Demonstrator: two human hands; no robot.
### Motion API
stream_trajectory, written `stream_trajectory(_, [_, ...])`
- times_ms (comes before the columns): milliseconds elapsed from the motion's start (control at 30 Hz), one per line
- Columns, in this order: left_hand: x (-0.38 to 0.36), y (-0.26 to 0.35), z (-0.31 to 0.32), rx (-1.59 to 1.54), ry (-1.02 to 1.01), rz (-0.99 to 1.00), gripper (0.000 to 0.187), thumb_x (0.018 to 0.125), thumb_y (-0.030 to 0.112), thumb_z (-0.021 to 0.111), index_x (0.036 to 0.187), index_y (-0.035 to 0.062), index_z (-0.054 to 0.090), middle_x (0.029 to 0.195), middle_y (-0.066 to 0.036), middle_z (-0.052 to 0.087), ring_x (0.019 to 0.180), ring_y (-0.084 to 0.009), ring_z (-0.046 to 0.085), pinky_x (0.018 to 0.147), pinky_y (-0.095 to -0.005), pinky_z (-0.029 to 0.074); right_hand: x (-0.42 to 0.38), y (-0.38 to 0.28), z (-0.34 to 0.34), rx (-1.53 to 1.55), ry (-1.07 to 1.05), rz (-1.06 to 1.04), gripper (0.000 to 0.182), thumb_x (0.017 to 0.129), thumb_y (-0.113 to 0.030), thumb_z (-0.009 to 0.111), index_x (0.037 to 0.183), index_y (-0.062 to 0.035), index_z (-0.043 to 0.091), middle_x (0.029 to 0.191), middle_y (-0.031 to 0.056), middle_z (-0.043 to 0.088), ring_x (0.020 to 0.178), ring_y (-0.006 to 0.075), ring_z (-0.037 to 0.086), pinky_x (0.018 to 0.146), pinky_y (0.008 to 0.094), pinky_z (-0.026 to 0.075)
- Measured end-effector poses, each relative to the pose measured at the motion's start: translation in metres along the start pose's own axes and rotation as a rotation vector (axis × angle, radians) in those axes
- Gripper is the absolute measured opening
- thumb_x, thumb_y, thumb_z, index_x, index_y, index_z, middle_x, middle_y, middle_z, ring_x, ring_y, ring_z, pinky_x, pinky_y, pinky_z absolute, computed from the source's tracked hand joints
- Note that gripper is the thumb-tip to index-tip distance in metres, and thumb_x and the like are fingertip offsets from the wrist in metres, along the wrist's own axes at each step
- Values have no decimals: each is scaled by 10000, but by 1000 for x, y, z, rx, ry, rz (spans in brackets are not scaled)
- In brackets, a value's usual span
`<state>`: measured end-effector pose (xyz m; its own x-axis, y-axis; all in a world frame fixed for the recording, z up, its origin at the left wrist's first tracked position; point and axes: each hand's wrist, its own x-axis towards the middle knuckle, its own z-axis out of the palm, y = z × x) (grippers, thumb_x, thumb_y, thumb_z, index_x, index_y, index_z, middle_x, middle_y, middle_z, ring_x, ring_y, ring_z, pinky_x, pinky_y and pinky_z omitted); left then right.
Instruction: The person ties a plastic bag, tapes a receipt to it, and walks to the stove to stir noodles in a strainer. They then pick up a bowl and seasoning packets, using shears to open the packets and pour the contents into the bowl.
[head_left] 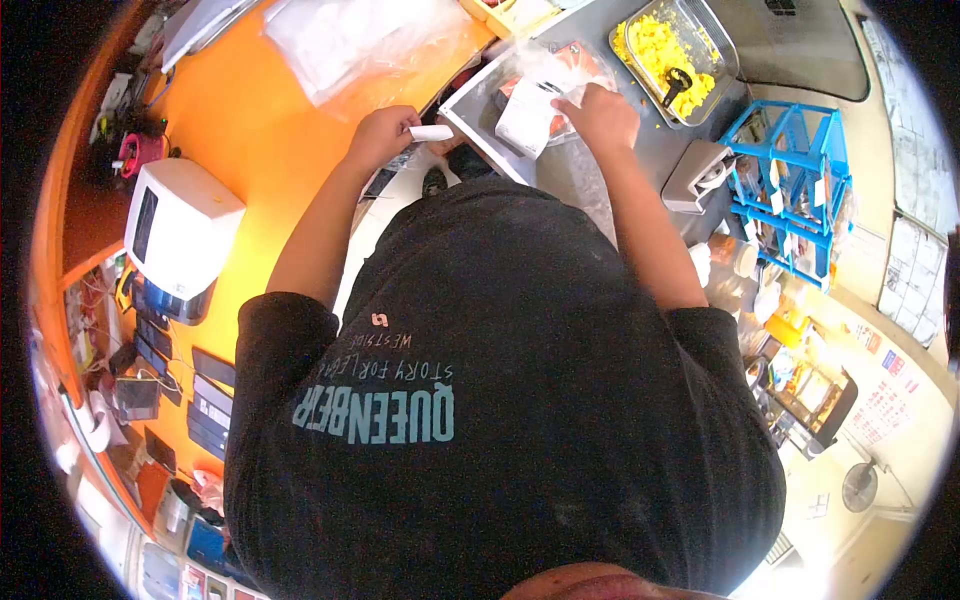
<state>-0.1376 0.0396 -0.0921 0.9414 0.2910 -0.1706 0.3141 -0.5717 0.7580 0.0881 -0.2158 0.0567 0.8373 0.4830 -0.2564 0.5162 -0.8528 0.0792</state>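
Note:
My left hand (385, 137) is closed, with a small white slip of paper (431, 132) pinched in its fingers over the gap between two counters. My right hand (606, 116) is pinched at the edge of a larger white paper (524, 122) that looks like a receipt. That paper lies against a clear plastic bag (590, 66) with orange-red contents, which are hard to make out. The bag rests on the grey counter (585, 188).
A clear tray (735, 50) of yellow food with a black scoop (678, 84) stands beyond my right hand. Blue stacked baskets (790, 140) and a grey-beige device (695, 176) are at the right. On the orange counter (265, 150) are plastic bags (335, 40) and a white machine (190, 225).

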Motion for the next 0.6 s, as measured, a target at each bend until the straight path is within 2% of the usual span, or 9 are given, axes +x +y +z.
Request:
stream_trajectory(100, [-15, 3, 5, 35, 130, 18, 171, 759, 80, 689, 929, 92, 689, 797, -98, 680, 741, -244, 663, 684, -361, 519, 2, 22, 0, 175, 202, -122, 518, 724, -508, 791, 935, -45, 693, 883, 138, 712, 845, 298, 703, 729, 416, 554])
stream_trajectory(133, [-22, 5, 6, 19, 169, -37, 177, 759, 72, 689, 935, 89, 691, 801, -99, 682, 742, -238, 663, 686, -355, 519, 4, 25, 2, 234, 235, -184, 572, 676, -436, 847, 1057, -59, 648, 1006, 137, 675, 963, 309, 659, 811, 438, 524])
stream_trajectory(233, [-57, 16, 13, -42, 288, -183, 194, 762, 55, 689, 954, 78, 693, 810, -103, 685, 742, -223, 662, 692, -338, 518, 1, 27, 17, 305, 516, -461, 742, 655, -450, 858, 1229, -87, 559, 1212, 145, 577, 1151, 341, 546, 954, 483, 444])
stream_trajectory(333, [-103, 29, 23, -135, 418, -255, 207, 772, 55, 687, 979, 61, 694, 800, -108, 676, 727, -204, 652, 693, -321, 511, 2, 14, 37, 293, 483, -470, 888, 646, -480, 858, 1349, -119, 455, 1348, 145, 465, 1271, 372, 429, 1029, 526, 357])
stream_trajectory(433, [-164, 34, 39, -68, 457, -267, 199, 781, 78, 690, 977, 47, 691, 786, -119, 665, 712, -206, 643, 689, -326, 505, 4, -1, 40, 320, 513, -474, 854, 639, -528, 845, 1314, -126, 509, 1320, 135, 505, 1298, 365, 414, 1042, 517, 350])
stream_trajectory(533, [-241, 22, 77, 0, 486, -381, 207, 786, 120, 691, 969, 22, 680, 779, -145, 654, 721, -257, 643, 694, -349, 504, 23, -1, 42, 352, 525, -482, 703, 731, -513, 782, 1265, -108, 571, 1234, 151, 588, 1276, 362, 460, 1025, 544, 363])
stream_trajectory(567, [-269, 9, 97, 14, 515, -374, 219, 788, 129, 688, 975, 16, 676, 782, -155, 652, 733, -279, 648, 700, -361, 506, 37, 5, 44, 349, 463, -519, 638, 770, -487, 751, 1247, -95, 590, 1205, 163, 610, 1252, 360, 490, 1016, 537, 378])
stream_trajectory(600, [-296, 15, 111, 40, 527, -475, 216, 792, 123, 679, 976, 9, 666, 796, -165, 652, 748, -298, 653, 706, -373, 507, 55, 17, 48, 343, 404, -557, 575, 808, -460, 719, 1228, -83, 609, 1175, 175, 633, 1228, 359, 519, 1008, 531, 392])
